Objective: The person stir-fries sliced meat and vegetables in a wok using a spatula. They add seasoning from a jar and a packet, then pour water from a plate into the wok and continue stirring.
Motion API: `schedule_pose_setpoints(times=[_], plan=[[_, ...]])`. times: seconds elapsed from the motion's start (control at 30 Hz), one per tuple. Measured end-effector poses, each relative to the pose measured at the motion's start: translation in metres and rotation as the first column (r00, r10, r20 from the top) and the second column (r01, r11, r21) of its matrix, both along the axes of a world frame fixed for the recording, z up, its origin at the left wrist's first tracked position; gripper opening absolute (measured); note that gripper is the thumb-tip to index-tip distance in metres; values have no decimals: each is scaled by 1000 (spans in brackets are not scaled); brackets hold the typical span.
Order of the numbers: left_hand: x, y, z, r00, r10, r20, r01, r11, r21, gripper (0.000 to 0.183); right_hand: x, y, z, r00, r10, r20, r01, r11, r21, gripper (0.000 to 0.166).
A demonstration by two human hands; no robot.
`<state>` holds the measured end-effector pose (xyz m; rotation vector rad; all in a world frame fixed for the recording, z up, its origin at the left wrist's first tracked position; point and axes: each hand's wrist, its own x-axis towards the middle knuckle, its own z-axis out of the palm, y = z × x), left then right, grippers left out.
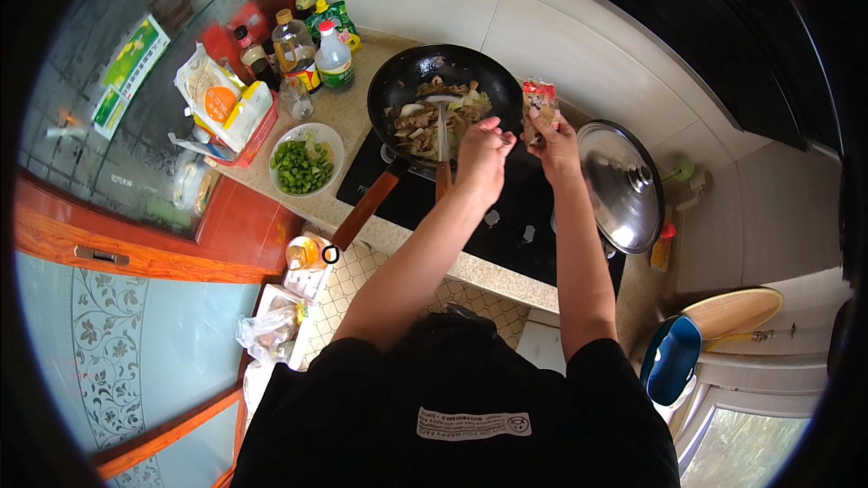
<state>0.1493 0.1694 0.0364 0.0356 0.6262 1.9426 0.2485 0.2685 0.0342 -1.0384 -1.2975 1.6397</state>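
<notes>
My right hand (557, 149) grips a small red and clear plastic packet with brownish contents (540, 108), beside the wok's right rim. Close to it, my left hand (483, 152) is closed over the wok's lower right edge, with what looks like a small thin utensil between its fingers; its far end is hidden. The black wok (498, 74) sits on the hob and holds sliced meat and pale vegetables (413, 127). In it rests a metal spatula with a wooden handle (442, 176), touched by neither set of fingers. The wok's wooden handle (367, 209) points down left.
Left of the wok stands a white bowl of chopped green peppers (302, 166), near sauce bottles (334, 57) and a red basket of packets (261, 132). A domed metal lid (614, 183) lies right of the black hob (495, 237). A blue basin (671, 360) is lower right.
</notes>
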Motion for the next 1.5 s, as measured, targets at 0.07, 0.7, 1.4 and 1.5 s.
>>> schedule_pose_setpoints(times=[0.07, 0.7, 1.4, 1.5], plan=[[-13, -5, 1, 1000, -9, -23, 11, 998, 56, 36, 1, -14, -1, 991, 48, -123, -50, 999, -19, 34], [20, -42, 52, 770, -408, -491, 525, 842, 125, 25, 84, -131, 50, 840, -200, -504, 359, 901, 242, 32], [409, -121, -98, 602, -798, -29, 727, 563, -392, 17, 459, -71, -170, 373, -921, 112, 911, 387, 145, 16], [440, -87, -152, 717, -679, -158, 513, 667, -540, 12, 465, -43, -182, 316, -933, 172, 913, 348, 213, 16]])
